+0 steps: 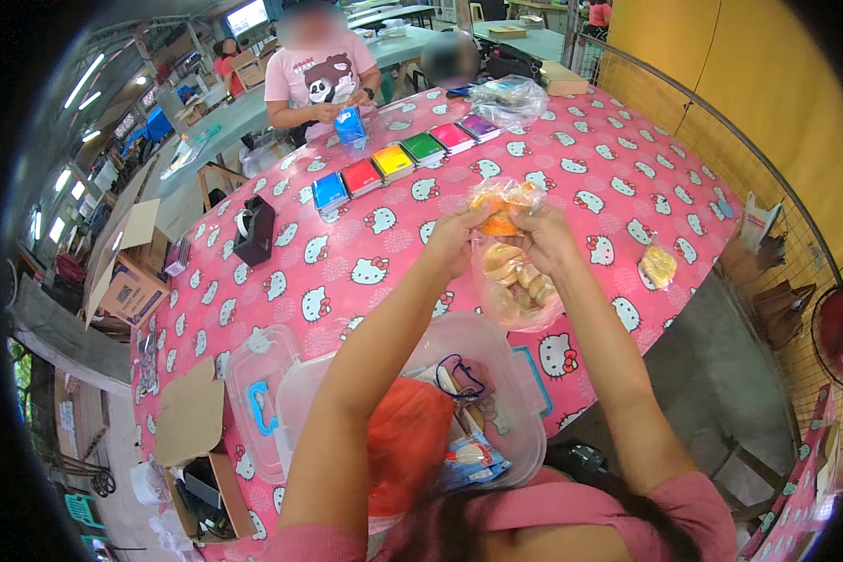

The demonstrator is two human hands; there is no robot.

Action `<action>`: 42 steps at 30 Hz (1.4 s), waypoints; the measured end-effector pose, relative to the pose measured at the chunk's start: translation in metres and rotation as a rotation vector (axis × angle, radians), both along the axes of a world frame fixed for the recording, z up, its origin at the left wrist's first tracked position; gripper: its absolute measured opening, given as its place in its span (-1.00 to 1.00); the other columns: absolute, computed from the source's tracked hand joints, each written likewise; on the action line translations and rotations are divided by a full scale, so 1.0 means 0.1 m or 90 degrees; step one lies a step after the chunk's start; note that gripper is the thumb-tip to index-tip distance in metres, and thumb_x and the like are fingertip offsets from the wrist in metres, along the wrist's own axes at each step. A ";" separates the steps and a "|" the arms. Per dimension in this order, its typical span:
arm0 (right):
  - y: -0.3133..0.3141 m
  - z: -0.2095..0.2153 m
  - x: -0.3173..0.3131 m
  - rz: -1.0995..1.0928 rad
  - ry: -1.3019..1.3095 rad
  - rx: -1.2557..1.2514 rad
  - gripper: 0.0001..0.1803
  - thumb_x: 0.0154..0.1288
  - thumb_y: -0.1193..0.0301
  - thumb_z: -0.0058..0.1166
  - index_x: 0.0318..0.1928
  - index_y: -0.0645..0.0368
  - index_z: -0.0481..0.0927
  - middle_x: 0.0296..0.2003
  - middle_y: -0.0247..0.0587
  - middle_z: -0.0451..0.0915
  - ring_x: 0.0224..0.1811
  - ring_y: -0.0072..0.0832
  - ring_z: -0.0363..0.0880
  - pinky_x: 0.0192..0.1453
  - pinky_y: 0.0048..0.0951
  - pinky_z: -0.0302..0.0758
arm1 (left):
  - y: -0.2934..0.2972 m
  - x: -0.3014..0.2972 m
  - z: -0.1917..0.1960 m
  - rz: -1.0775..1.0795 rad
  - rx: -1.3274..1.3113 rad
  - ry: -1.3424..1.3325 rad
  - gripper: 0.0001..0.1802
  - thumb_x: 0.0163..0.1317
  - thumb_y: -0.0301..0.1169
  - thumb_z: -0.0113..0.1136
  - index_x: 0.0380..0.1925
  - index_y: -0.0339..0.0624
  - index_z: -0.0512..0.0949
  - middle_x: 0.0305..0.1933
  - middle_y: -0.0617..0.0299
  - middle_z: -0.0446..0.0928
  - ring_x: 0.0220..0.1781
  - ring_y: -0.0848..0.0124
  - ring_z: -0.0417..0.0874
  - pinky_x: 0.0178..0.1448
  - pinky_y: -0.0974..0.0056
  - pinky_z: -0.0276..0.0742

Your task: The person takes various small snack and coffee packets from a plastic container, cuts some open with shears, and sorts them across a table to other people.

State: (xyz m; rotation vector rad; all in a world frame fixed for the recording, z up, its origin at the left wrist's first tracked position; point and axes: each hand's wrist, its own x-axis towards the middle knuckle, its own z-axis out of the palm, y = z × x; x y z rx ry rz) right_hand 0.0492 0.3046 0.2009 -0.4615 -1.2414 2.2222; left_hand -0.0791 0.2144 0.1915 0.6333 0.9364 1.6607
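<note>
My left hand and my right hand are raised over the table, fingers pinched on both sides of a clear plastic pack. Something orange and yellow shows inside it; I cannot tell what. Just below the hands is a clear bag of bread rolls, and whether it touches them is unclear. Off to the right lies a smaller bag with a yellowish piece of bread. Beneath my forearms stands an open clear plastic bin, holding a red plastic bag, a dark blue cord and packets.
A pink cat-print cloth covers the table. Several coloured notebooks form a row farther back. A black tape dispenser and cardboard boxes are left. Across the table, a person holds a blue pack.
</note>
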 end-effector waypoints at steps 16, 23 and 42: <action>0.02 -0.05 -0.03 -0.016 0.012 -0.011 -0.76 0.17 0.52 0.02 -0.15 0.38 0.47 -0.25 -0.13 0.53 -0.24 -0.39 0.55 -0.18 -0.45 0.52 | 0.01 0.01 -0.03 0.079 0.066 0.026 -0.68 0.08 -0.65 0.06 -0.10 -0.38 0.41 -0.15 0.10 0.50 -0.11 0.32 0.55 -0.01 0.26 0.51; 0.16 -0.08 -0.07 -0.074 -0.092 0.076 -0.78 0.24 0.42 0.00 -0.13 0.25 0.45 -0.22 -0.17 0.53 -0.18 -0.42 0.54 -0.12 -0.37 0.52 | 0.04 0.04 -0.06 0.096 0.028 -0.074 -0.70 0.11 -0.56 0.12 -0.12 -0.37 0.42 -0.16 0.12 0.50 -0.12 0.33 0.56 -0.02 0.28 0.50; 0.13 -0.09 -0.10 -0.081 0.087 -0.047 -0.73 0.31 0.40 -0.19 -0.07 0.33 0.37 -0.12 -0.07 0.47 -0.08 -0.29 0.50 0.02 -0.18 0.48 | 0.04 0.02 -0.06 0.072 0.062 -0.126 -0.80 0.13 -0.48 0.14 -0.24 -0.31 0.46 -0.24 0.19 0.52 -0.18 0.40 0.56 -0.08 0.32 0.48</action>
